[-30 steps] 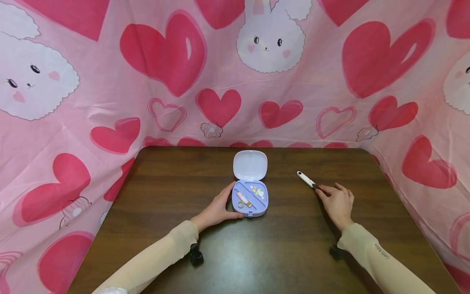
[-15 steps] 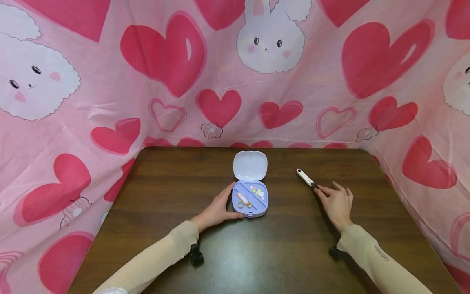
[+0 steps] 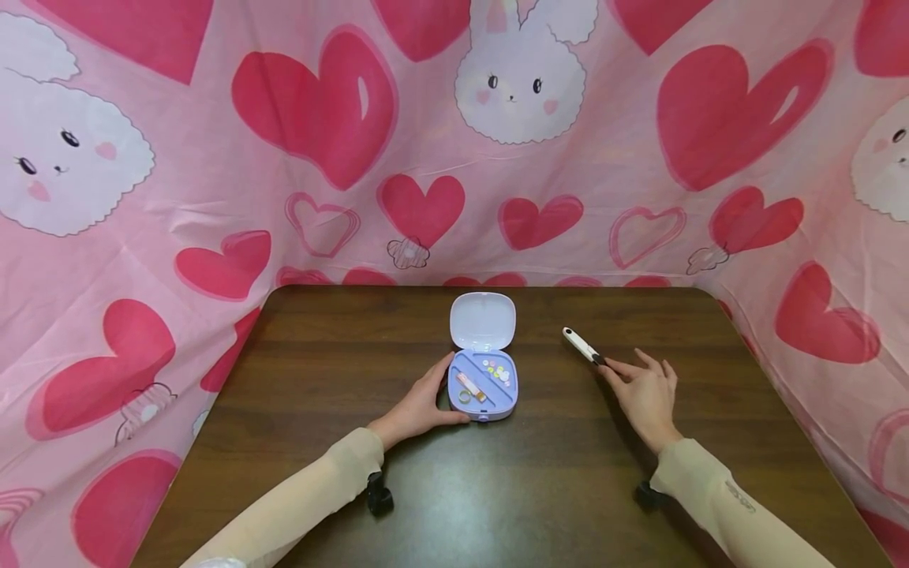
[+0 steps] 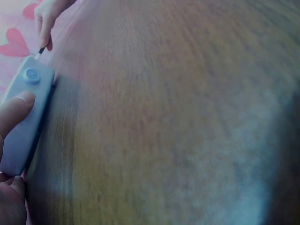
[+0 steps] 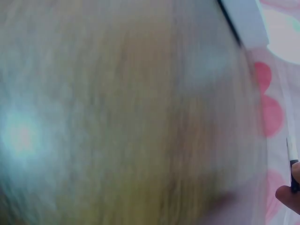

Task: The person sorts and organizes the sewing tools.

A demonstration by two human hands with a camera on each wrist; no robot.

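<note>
A lavender hinged case (image 3: 502,404) stands on the table with its pale lid (image 3: 483,320) tipped back. A diagonal divider splits its tray. On one side lie a small ring (image 3: 465,397) and a slim pink-and-gold piece (image 3: 470,386); on the other are several tiny white, yellow and pink bits (image 3: 497,371). My left hand (image 3: 419,405) grips the case's near-left corner, its thumb on the front face below the round button (image 4: 32,76). To the right, my right hand (image 3: 648,398) pinches the dark end of a slim white tool (image 3: 580,344), which points away and left.
Dark brown wood makes up the table (image 3: 341,339). Pink cloth (image 3: 426,142) with hearts and rabbits hangs behind and along both sides. Black wrist cameras (image 3: 379,495) sit under both cuffs.
The right hand has shifted slightly left with the slim white tool, bringing it nearer the case. The left hand and the case look unmoved.
</note>
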